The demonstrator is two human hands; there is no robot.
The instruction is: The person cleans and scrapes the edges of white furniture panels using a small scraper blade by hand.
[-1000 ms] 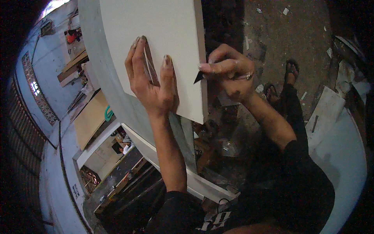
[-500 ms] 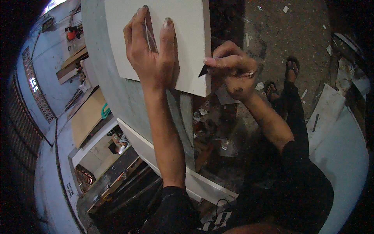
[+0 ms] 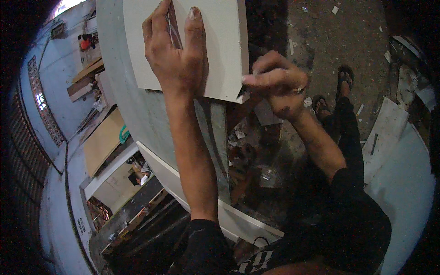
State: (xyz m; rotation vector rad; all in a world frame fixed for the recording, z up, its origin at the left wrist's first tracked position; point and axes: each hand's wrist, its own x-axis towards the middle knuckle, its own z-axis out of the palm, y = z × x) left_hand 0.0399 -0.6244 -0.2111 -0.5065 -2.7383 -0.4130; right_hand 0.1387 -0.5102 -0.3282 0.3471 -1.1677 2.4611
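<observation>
Left hand lies flat, fingers spread, pressing the white board on the grey counter. Right hand is pinched shut at the board's lower right corner; what it grips is hidden. Board is plain, square-edged.

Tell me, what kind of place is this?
Probably a woodworking or carpentry workshop. The left hand presses on a white board lying on a grey worktable, more boards lean nearby, and offcut scraps litter the dirty floor.

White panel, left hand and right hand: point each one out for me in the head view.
white panel (image 3: 220, 50), head view, bare face near its right edge.
left hand (image 3: 176, 64), head view, back of the hand, flat on the panel.
right hand (image 3: 277, 87), head view, knuckles, at the panel's lower right corner.
</observation>
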